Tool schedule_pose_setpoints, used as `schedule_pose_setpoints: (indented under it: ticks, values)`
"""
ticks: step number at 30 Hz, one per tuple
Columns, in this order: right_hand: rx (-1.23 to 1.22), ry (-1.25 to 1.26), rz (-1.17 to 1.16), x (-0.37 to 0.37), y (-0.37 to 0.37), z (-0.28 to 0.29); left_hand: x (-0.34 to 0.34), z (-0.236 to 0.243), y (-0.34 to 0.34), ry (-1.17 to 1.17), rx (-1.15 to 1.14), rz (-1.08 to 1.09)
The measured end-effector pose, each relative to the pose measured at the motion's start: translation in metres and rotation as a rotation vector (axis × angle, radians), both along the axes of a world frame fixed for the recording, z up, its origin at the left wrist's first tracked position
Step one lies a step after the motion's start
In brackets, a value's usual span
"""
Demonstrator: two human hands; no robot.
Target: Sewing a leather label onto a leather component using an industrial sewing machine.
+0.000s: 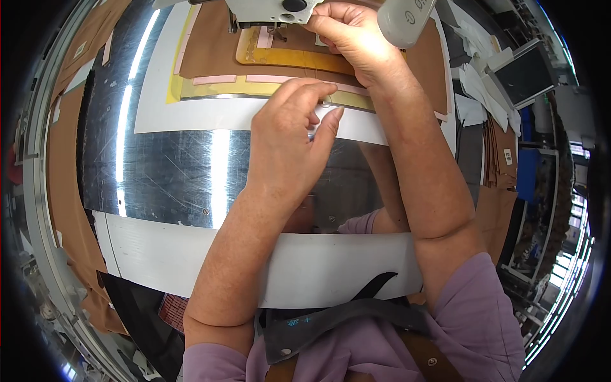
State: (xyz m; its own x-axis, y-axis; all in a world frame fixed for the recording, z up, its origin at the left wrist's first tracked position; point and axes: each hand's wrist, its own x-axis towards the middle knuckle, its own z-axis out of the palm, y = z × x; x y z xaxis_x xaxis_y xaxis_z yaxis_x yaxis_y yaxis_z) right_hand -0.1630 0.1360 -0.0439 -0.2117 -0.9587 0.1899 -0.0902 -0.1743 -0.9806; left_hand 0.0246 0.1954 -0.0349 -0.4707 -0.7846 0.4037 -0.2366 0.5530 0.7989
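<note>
At the top centre a white sewing machine head (270, 11) stands over brown fabric (213, 48). The fabric lies in a template with yellow (235, 87) and pink strips, and a curved orange-yellow frame (299, 59) sits under the machine's foot (278, 32). My right hand (359, 41) is raised beside the machine head, its thumb and forefinger pinched together at the head's right side. What they hold, if anything, I cannot make out. Nearer me, my left hand (286, 124) hovers at the template's front edge, thumb and forefinger apart with nothing visible gripped.
A shiny scratched metal plate (172, 172) covers the table, with a white front edge (337, 261) before me. A rounded white machine part (404, 22) hangs right of my right hand. Farther right are a dark screen (525, 73), loose white papers (477, 86) and stacked brown pieces (493, 153).
</note>
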Motion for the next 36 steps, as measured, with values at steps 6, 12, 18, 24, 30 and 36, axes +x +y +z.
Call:
schedule_pose_setpoints:
  ticks: [6,12,18,24,30,36]
  values:
    - [-0.038,0.025,0.022,0.003,-0.005,-0.004,0.008,-0.009,-0.022,0.28,0.148,0.244]
    - [-0.065,-0.002,0.057,0.001,-0.006,-0.005,-0.005,-0.006,-0.037,0.171,0.193,0.35]
    - [-0.125,-0.069,0.144,-0.006,-0.009,-0.012,-0.029,-0.012,-0.057,0.35,0.304,0.471]
    - [-0.411,0.051,0.153,-0.003,-0.008,-0.015,-0.041,-0.008,-0.059,0.5,0.397,0.528]
    - [-0.272,-0.042,0.164,0.0,0.003,0.003,-0.05,-0.015,-0.068,0.46,0.323,0.582]
    - [-0.167,-0.083,0.068,0.005,0.004,0.01,-0.052,-0.013,-0.068,0.376,0.234,0.631]
